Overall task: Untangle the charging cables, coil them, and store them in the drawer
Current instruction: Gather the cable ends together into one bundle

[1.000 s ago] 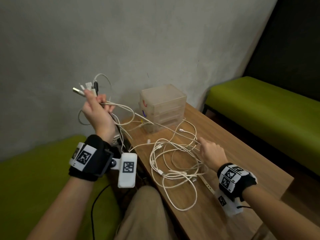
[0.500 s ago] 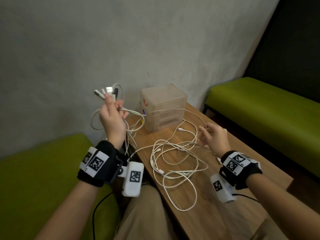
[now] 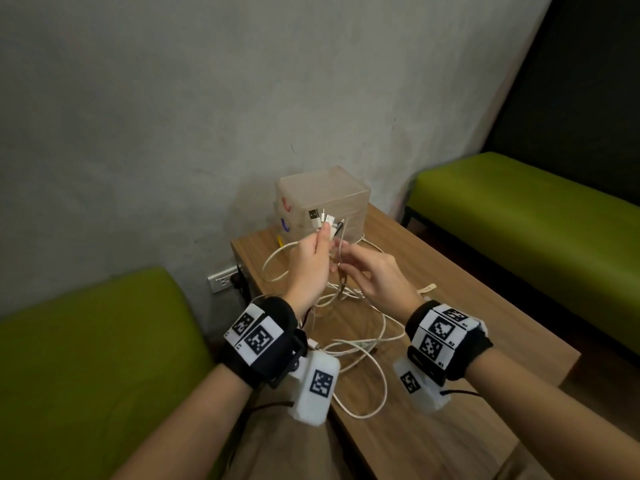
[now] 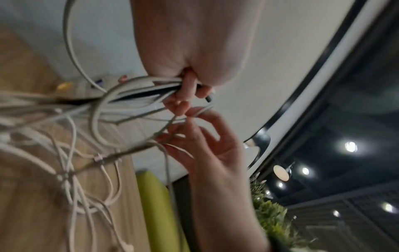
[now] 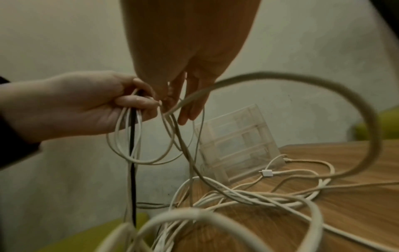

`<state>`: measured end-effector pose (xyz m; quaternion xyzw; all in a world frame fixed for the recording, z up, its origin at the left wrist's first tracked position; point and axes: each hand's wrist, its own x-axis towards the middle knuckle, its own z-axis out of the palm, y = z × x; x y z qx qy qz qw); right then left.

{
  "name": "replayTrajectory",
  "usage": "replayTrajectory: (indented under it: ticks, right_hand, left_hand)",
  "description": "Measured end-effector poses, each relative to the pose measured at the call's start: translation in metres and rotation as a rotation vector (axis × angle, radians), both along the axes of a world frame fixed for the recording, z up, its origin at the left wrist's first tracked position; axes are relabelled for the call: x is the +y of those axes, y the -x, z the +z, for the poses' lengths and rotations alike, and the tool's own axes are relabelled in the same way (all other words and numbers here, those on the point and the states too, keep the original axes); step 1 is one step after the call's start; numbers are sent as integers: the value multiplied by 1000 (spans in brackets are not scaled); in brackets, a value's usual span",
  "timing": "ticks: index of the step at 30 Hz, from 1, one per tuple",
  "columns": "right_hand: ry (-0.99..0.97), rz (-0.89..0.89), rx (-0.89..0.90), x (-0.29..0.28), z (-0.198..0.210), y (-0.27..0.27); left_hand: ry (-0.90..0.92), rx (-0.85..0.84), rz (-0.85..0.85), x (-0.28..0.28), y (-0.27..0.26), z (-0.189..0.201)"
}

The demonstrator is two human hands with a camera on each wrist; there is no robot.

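A: Cables [image 3: 360,344]?
B: Tangled on the tabletop [image 3: 485,306], plug ends bunched in the left hand [image 3: 308,268], fist closed round them, raised before the drawer box [image 3: 323,202].
A: Right hand [image 3: 375,277]?
B: Fingers loosely spread, fingertips touching one white strand just beside the left.
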<state>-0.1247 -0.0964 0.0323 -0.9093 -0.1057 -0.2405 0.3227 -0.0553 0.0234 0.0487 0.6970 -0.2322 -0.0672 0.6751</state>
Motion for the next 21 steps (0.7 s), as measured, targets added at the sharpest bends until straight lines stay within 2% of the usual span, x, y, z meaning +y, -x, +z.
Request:
replayTrajectory:
  ticks: [5, 8, 11, 15, 18, 21]
  right_hand:
    - [-38, -42, -64, 9, 3, -3]
    - [-58, -97, -81, 9, 2, -4]
    - [24, -115, -72, 6, -4, -3]
    - [14, -195, 117, -2, -24, -2]
    - [166, -253, 347, -15, -46, 5]
    - [158, -313, 442, -27, -60, 12]
  left_hand:
    - [123, 51, 51, -2, 6, 5]
    - [256, 147, 39, 0, 5, 8]
    - [228, 147, 26, -1, 5, 11]
    - [221, 149, 63, 1, 1, 22]
    - [285, 144, 98, 6, -5, 34]
    - [285, 90, 110, 7, -7, 41]
